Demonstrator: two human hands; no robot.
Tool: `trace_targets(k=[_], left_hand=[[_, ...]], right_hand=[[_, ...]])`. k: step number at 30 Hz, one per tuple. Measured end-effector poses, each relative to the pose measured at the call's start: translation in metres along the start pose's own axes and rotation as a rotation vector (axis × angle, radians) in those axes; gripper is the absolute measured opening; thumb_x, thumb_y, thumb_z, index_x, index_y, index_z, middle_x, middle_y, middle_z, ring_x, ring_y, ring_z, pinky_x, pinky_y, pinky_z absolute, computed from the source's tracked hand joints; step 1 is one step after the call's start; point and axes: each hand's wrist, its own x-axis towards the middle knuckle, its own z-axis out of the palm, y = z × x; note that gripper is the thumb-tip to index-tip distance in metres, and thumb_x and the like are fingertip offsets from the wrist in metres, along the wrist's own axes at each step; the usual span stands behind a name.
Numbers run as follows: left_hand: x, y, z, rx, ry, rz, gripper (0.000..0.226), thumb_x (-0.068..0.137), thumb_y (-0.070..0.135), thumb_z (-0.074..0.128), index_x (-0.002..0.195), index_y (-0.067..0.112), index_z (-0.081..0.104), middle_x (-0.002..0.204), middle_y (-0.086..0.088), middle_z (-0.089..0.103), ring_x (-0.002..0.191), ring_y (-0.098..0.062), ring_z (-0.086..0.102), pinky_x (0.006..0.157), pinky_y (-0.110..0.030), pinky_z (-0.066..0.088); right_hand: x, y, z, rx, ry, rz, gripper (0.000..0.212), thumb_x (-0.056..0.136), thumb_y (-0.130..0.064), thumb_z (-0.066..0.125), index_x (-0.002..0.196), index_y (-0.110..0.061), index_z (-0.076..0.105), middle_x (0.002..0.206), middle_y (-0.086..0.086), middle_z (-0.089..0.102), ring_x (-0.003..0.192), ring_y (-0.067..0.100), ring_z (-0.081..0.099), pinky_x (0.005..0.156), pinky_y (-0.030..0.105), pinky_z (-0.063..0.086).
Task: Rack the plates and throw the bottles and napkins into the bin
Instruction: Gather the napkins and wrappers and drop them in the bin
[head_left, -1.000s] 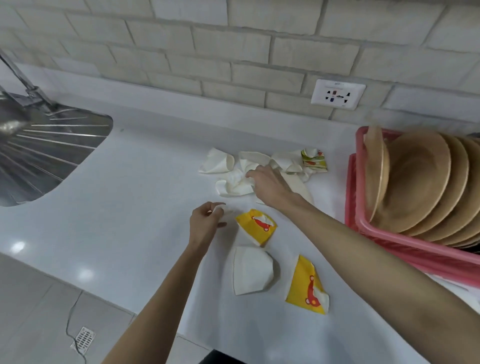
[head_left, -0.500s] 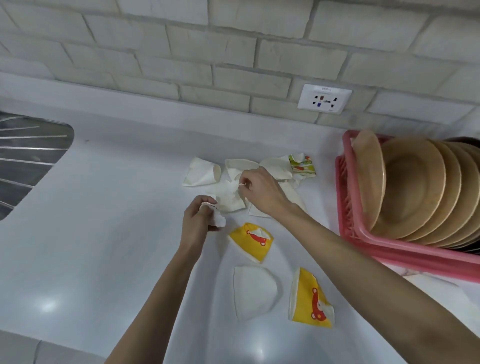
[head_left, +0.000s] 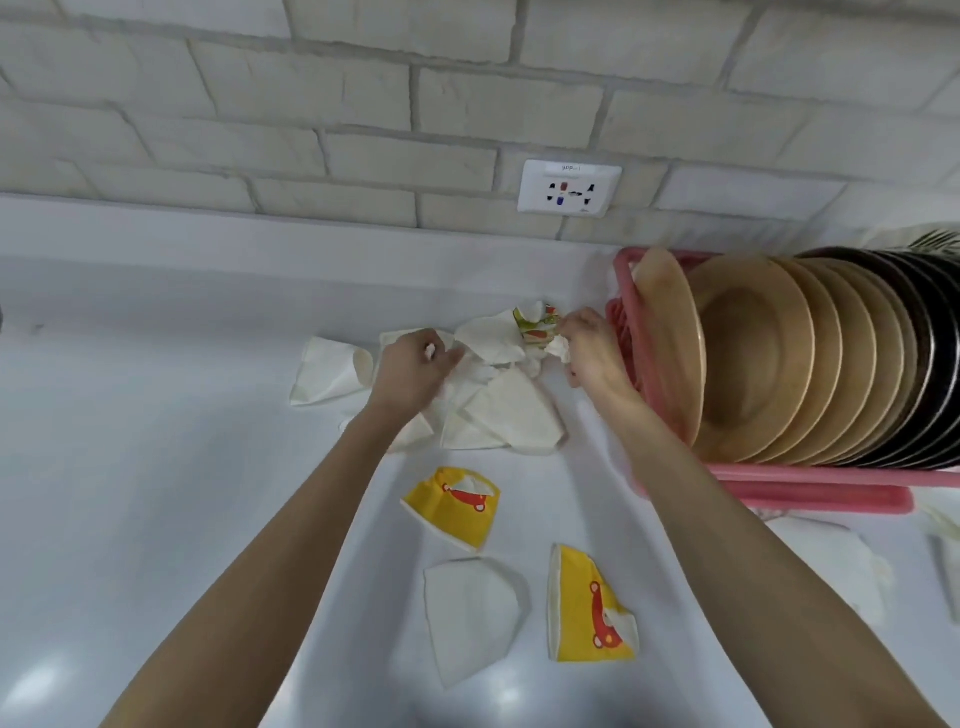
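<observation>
the napkins (head_left: 498, 415) lie heaped on the counter (head_left: 156, 467) beside the pink rack (head_left: 805, 493), the left hand (head_left: 410, 366) and right hand (head_left: 589, 348) each gripping a wad of them, so with the plates (head_left: 753, 358) racked, binning looks barely begun; no bin or bottles show.

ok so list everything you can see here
yellow napkins: two, yellow with red print, counter front
white napkins: several, white, heaped mid-counter, one apart in front
printed napkin: one, green and orange, back of heap
tan plates: several, tan, upright in rack
dark plates: several, black, rack's right end
rack: one, pink, counter right
socket: one, white, brick wall
counter: one, white, under everything
left hand: pinches white scrap over heap
right hand: grips crumpled napkin beside rack
</observation>
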Motion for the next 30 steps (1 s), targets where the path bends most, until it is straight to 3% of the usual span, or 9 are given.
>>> trace_targets(k=[2,4,6,8,10,14,17,24,30], left_hand=[[0.020,0.003,0.008,0.185,-0.072,0.021,0.019,0.092,0.028,0.064,0.096,0.010,0.063,0.087,-0.007,0.065,0.080,-0.022,0.061,0.062,-0.027,0.041],[0.037,0.003,0.019,0.360,-0.188,0.028,0.032,0.092,0.027,0.065,0.117,0.007,0.062,0.110,-0.011,0.063,0.105,-0.028,0.061,0.078,-0.028,0.044],[0.047,0.003,0.030,0.505,-0.266,0.020,0.041,0.091,0.027,0.065,0.123,0.002,0.059,0.121,-0.015,0.060,0.116,-0.032,0.058,0.084,-0.032,0.044],[0.053,0.004,0.040,0.576,-0.288,0.016,0.043,0.089,0.027,0.066,0.120,-0.001,0.059,0.121,-0.018,0.060,0.115,-0.034,0.059,0.082,-0.032,0.044],[0.055,0.005,0.046,0.589,-0.285,0.002,0.044,0.087,0.030,0.068,0.119,0.000,0.061,0.120,-0.018,0.061,0.113,-0.034,0.059,0.086,-0.035,0.047],[0.058,0.004,0.056,0.588,-0.260,-0.001,0.047,0.081,0.040,0.072,0.112,0.006,0.064,0.115,-0.015,0.064,0.110,-0.033,0.061,0.080,-0.033,0.046],[0.057,0.005,0.063,0.555,-0.252,0.006,0.051,0.079,0.043,0.074,0.115,0.009,0.064,0.114,-0.013,0.064,0.110,-0.034,0.060,0.080,-0.034,0.044],[0.047,0.009,0.064,0.449,-0.231,0.045,0.007,0.077,0.018,0.073,0.083,0.014,0.072,0.092,-0.009,0.070,0.089,-0.031,0.065,0.077,-0.035,0.054],[0.037,0.014,0.041,0.289,-0.178,0.126,0.004,0.079,0.018,0.072,0.078,0.016,0.068,0.079,-0.001,0.066,0.075,-0.020,0.060,0.062,-0.023,0.040]], right_hand=[[0.009,0.007,0.000,-0.174,-0.028,-0.010,0.020,0.084,-0.032,0.054,0.070,-0.020,0.049,0.069,-0.002,0.051,0.065,0.020,0.047,0.059,0.031,0.035],[0.015,0.015,0.003,-0.353,-0.067,-0.017,0.020,0.083,-0.033,0.060,0.072,-0.017,0.057,0.073,0.000,0.061,0.071,0.021,0.058,0.065,0.033,0.044],[0.020,0.024,0.009,-0.462,-0.101,0.009,0.027,0.072,-0.037,0.059,0.085,-0.015,0.067,0.084,0.006,0.071,0.082,0.029,0.068,0.073,0.036,0.054],[0.021,0.028,0.012,-0.538,-0.138,0.024,0.045,0.064,-0.046,0.056,0.096,-0.017,0.069,0.092,0.005,0.072,0.088,0.027,0.068,0.078,0.037,0.055],[0.019,0.028,0.014,-0.578,-0.162,0.036,0.048,0.063,-0.050,0.060,0.101,-0.023,0.068,0.096,0.000,0.072,0.091,0.024,0.067,0.082,0.037,0.055],[0.016,0.034,0.016,-0.637,-0.156,0.015,0.026,0.074,-0.037,0.068,0.096,-0.026,0.062,0.102,0.000,0.068,0.095,0.027,0.064,0.084,0.040,0.054],[0.014,0.038,0.015,-0.612,-0.170,-0.006,0.011,0.079,-0.029,0.067,0.082,-0.023,0.059,0.092,0.001,0.067,0.087,0.028,0.063,0.078,0.039,0.055],[0.008,0.044,0.007,-0.467,-0.126,-0.066,0.024,0.077,-0.049,0.056,0.066,-0.028,0.055,0.076,-0.003,0.067,0.074,0.022,0.064,0.066,0.034,0.050],[0.002,0.030,0.004,-0.142,-0.071,-0.082,0.006,0.077,-0.015,0.058,0.080,-0.018,0.056,0.068,-0.002,0.062,0.052,0.017,0.059,0.053,0.031,0.048]])
